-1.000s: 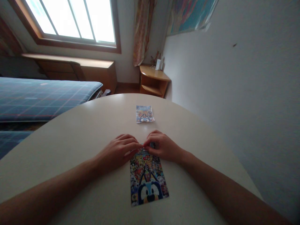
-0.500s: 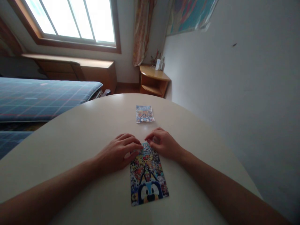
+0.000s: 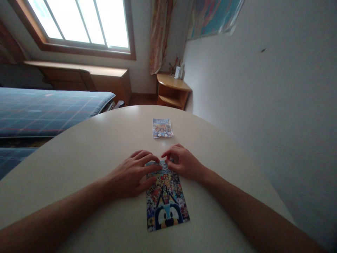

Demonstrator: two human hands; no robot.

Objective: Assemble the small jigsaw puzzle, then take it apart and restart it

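In the head view, a person's bare left hand rests open, its spread fingers over the upper left of a colorful illustrated sheet that lies flat on a rounded pale table. The right hand curls at the sheet's upper right, partly open, its index fingertip apart from the thumb; whether the thumb presses on the sheet cannot be told. The sheet extends from between the two hands toward the wearer, a blue cartoon dog's face at its near end. Beyond both hands lies a smaller crinkled print bearing a similar dog design; whether it is a packet cannot be told. Farther out, past the table's edge, an open-fronted wooden corner cabinet bears a small white box on top, the inside of its compartment dim. A plaid mattress lies off to the left.
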